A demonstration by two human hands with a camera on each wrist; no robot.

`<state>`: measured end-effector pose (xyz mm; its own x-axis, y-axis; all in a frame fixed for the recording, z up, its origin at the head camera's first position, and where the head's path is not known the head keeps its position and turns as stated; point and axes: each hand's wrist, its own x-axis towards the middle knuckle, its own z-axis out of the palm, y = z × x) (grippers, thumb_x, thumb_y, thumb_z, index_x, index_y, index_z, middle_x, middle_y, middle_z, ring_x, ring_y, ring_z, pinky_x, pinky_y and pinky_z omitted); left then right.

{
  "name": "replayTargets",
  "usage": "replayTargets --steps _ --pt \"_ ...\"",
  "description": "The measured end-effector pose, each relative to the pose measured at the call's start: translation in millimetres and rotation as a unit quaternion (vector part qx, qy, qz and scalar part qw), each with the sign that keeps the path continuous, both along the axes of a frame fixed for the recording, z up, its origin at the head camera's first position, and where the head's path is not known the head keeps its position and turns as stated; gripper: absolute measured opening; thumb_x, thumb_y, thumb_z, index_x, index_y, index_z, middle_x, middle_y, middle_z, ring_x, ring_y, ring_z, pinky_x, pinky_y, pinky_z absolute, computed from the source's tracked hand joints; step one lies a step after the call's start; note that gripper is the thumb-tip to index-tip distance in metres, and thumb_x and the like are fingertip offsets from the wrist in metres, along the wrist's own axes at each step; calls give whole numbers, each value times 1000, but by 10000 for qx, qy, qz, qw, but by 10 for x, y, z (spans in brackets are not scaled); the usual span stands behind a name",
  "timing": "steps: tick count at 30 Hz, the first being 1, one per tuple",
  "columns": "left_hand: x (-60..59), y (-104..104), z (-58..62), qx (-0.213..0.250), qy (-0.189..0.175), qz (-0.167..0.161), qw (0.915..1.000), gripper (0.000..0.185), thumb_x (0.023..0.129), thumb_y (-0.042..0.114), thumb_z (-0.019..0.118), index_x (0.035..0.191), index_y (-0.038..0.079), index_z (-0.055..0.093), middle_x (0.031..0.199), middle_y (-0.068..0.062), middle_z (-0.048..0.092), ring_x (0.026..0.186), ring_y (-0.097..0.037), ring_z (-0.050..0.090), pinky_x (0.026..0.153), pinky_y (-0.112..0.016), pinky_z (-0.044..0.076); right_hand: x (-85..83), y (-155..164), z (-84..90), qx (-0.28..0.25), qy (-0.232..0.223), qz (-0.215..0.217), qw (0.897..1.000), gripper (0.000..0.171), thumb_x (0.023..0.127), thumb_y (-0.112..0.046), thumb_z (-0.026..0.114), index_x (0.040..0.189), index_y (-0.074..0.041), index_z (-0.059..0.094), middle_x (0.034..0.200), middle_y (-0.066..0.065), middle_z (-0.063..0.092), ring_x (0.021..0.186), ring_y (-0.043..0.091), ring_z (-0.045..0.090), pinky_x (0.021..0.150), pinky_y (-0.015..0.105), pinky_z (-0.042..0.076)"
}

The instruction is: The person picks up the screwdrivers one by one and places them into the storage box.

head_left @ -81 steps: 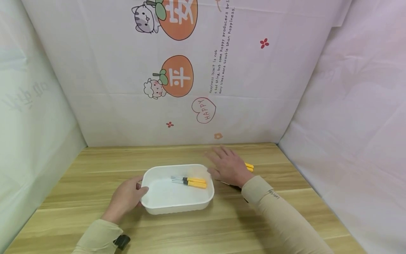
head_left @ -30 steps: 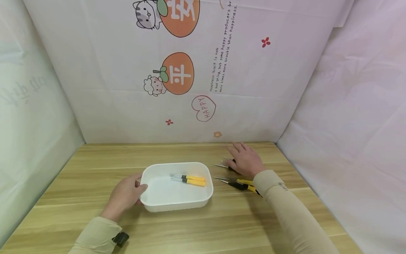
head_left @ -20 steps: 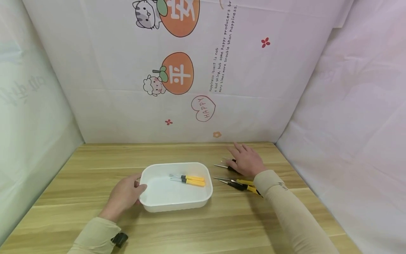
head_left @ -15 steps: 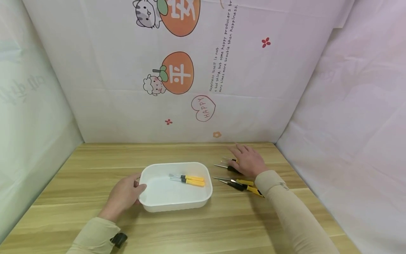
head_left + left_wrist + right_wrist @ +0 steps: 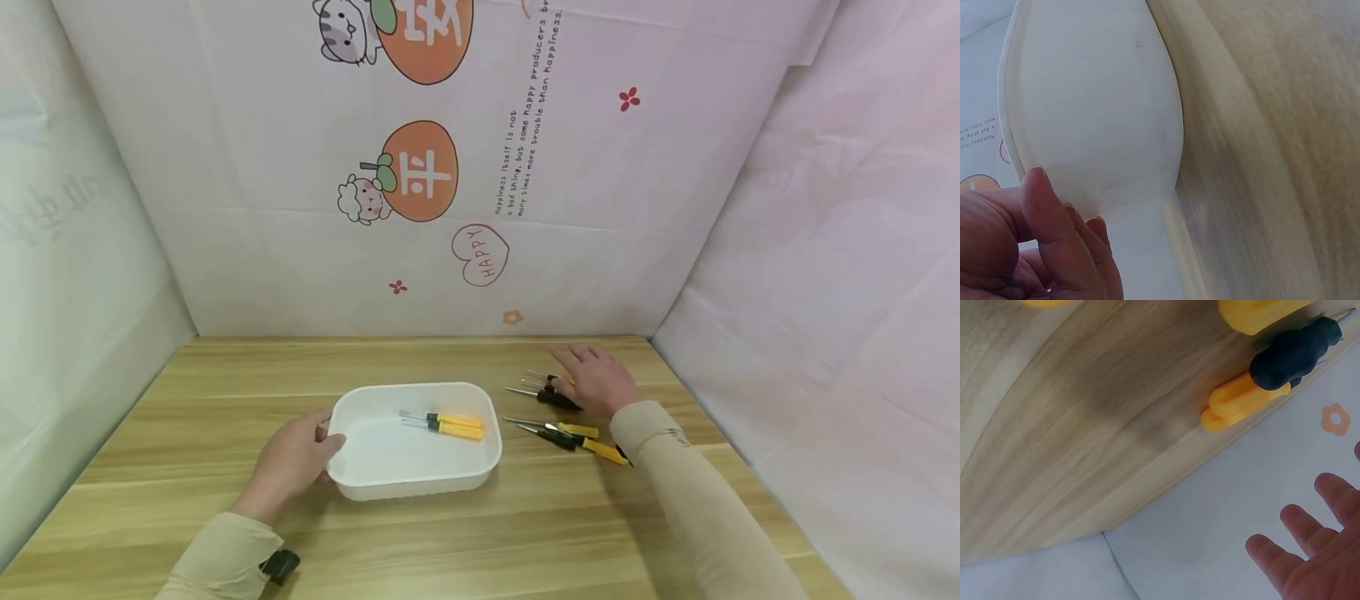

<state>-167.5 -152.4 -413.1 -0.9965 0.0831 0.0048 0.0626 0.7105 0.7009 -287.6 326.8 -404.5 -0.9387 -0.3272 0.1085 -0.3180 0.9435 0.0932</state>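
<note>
My left hand (image 5: 292, 458) grips the left end of a white plastic tray (image 5: 375, 454), thumb over the rim and fingers behind the wall. In the left wrist view the fingers (image 5: 1054, 231) are curled at the tray's edge. Two small yellow-handled screwdrivers (image 5: 459, 427) lie side by side inside it. My right hand (image 5: 597, 381) hovers with spread fingers over the far tool group, holding nothing. Beneath it lie a black-handled screwdriver (image 5: 557, 400) and, partly covered, yellow-handled screwdrivers (image 5: 1241, 400).
Closer to me, right of the tray, another cluster holds a black-handled screwdriver (image 5: 558, 438) and yellow-handled screwdrivers (image 5: 603, 451). White printed sheets (image 5: 600, 250) wall in the wooden table (image 5: 450, 550) at the back and both sides. A black object (image 5: 281, 567) sits at the left cuff.
The right hand has moved from beside the tray's right end to over the far screwdrivers, lately shifting slightly right and uncovering more of the black handle. The left hand keeps its grip on the tray.
</note>
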Motion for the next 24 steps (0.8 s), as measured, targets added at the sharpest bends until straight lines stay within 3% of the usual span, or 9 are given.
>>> replayTargets --steps 11,24 --pt "15 -24 -20 5 -56 19 10000 56 101 15 65 150 -7 47 94 -10 69 58 -15 64 54 -31 50 -6 110 -33 326 -56 -69 9994 61 108 -45 55 161 -20 41 159 20 47 138 48 50 114 64 42" --pt "13 -10 -12 -49 -26 42 10000 55 100 16 66 148 -5 50 93 -8 69 59 -16 64 56 -31 48 -68 242 -103 179 -382 -396 9983 57 108 -39 56 160 -21 42 156 19 50 135 51 52 108 68 45"
